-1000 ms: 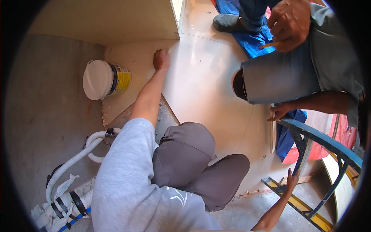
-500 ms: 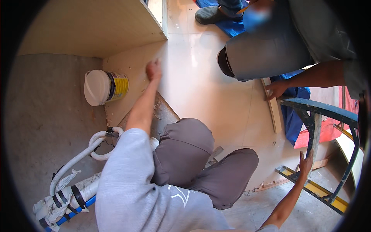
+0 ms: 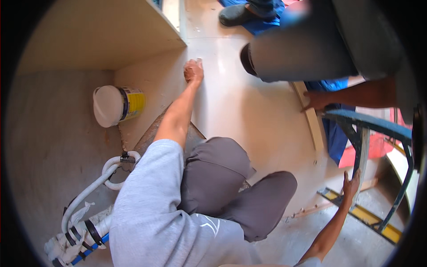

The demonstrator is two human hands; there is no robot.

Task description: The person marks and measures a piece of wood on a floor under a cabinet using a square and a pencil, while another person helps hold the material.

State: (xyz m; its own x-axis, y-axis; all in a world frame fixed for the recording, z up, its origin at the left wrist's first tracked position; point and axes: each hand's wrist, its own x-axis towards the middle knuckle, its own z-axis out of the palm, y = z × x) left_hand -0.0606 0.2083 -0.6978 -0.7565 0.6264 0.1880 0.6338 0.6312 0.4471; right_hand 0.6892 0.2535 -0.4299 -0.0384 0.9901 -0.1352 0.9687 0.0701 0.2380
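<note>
My left hand (image 3: 194,71) is stretched forward over the pale tiled floor (image 3: 249,120), near the lower corner of a wooden panel. Its fingers are curled in; whatever lies inside them, if anything, is hidden. On the right, my right hand (image 3: 352,182) is at the upright of a dark metal step ladder (image 3: 365,121) with yellow treads, thumb and fingers apart. Between my knees and my left hand, a dark bare patch (image 3: 155,129) borders the pale flooring.
A white-lidded bucket (image 3: 109,106) stands at the left by the grey wall. Below it lie a white hose (image 3: 91,186) and a wrapped tube (image 3: 84,238). Another person's knee (image 3: 293,58) and hand (image 3: 318,100) are at the right, over a wooden strip (image 3: 311,120). The wooden panel (image 3: 102,31) overhangs the upper left.
My left hand has moved right, from over the board to the pale floor. The view has shifted slightly. My right hand stays at the ladder, and the other person's hand remains by the strip.
</note>
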